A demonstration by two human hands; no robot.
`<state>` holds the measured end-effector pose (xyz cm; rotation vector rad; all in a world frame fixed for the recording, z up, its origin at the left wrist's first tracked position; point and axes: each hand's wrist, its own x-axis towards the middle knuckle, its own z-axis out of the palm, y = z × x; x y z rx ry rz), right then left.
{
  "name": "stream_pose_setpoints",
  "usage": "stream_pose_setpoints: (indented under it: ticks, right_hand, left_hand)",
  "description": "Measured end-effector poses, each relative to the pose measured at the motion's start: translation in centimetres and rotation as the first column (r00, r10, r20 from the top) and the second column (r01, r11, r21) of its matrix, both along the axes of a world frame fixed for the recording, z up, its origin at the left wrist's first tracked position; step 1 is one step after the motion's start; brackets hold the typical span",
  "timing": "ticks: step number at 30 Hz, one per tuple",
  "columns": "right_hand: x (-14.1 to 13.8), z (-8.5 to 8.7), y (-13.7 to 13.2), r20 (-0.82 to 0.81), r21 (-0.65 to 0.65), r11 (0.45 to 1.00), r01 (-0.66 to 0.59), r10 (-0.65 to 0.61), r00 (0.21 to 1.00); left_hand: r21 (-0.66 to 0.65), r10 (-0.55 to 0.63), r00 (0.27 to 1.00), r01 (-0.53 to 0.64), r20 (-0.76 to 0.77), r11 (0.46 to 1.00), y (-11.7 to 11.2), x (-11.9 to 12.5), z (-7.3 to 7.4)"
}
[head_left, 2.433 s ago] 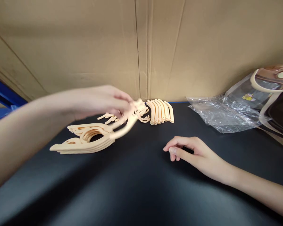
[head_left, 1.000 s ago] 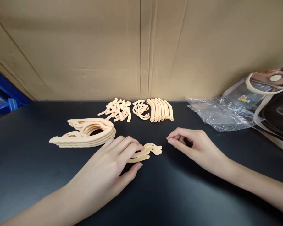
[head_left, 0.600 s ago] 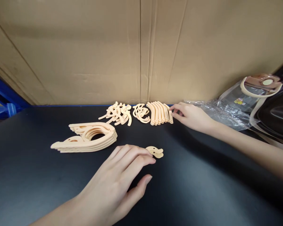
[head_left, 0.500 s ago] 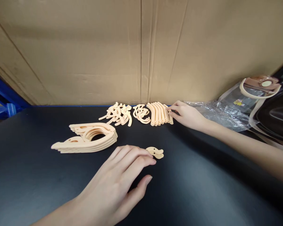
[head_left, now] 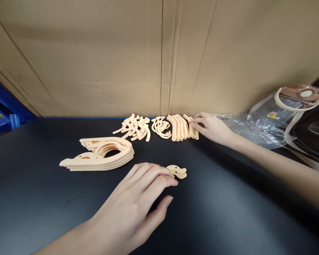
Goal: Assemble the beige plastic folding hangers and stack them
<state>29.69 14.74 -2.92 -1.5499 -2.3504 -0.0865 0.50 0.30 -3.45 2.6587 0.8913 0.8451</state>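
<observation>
My left hand [head_left: 143, 198] lies over the dark table, fingers loosely bent and thumb spread apart. Its fingertips overlap the near-left side of two small wavy beige pieces [head_left: 181, 173] with dark holes; whether they press on them I cannot tell. Farther back, my right hand [head_left: 215, 128] reaches to the right end of a row of curved beige hanger arms [head_left: 178, 127]. Thumb and forefinger pinch one hanger arm [head_left: 187, 118], which is tilted out of line with the others. A stack of folded beige hangers [head_left: 103, 164] lies to the left of my left hand.
Along the back of the black table [head_left: 29, 198] lie a heap of beige hook-like pieces [head_left: 135, 127] and a smaller heap of curved pieces [head_left: 161, 126]. Cardboard [head_left: 95, 63] stands behind. At right are crumpled clear plastic [head_left: 266, 132] and a transparent container with a brown lid [head_left: 305, 94].
At the right end of the row, my right hand has shifted one hanger arm, which now sticks up at an angle. My left hand keeps its pose; the view has moved slightly.
</observation>
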Motion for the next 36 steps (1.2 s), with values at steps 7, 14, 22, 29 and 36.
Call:
stream_pose_setpoints:
  ticks: [7, 14, 22, 29, 36]
  right_hand:
    - [-0.1, 0.0, -0.5, 0.033, -0.014, 1.0, -0.019, 0.02, 0.999]
    - [0.4, -0.1, 0.1, 0.051, -0.017, 0.988, 0.153, -0.152, 0.987]
    - [0.0, -0.1, 0.9, 0.076, -0.074, 0.966, 0.249, -0.243, 0.967]
    - [-0.4, -0.3, 0.9, 0.077, -0.091, 0.94, 0.329, -0.323, 0.943]
    - [-1.1, -0.4, 0.8, 0.103, -0.078, 0.938, 0.337, -0.329, 0.939]
  left_hand:
    - [-0.002, -0.007, 1.0, 0.007, -0.003, 1.0, 0.1, 0.0, 0.0]
    - [-0.004, 0.003, 1.0, -0.003, -0.011, 1.0, 0.0, 0.0, 0.0]
    - [0.0, -0.012, 1.0, 0.012, -0.004, 1.0, 0.1, 0.0, -0.1]
    - [-0.012, -0.016, 1.0, 0.016, -0.014, 1.0, 0.1, 0.0, 0.0]
    - [0.0, -0.03, 0.999, 0.03, -0.017, 1.0, 0.3, -0.1, -0.1]
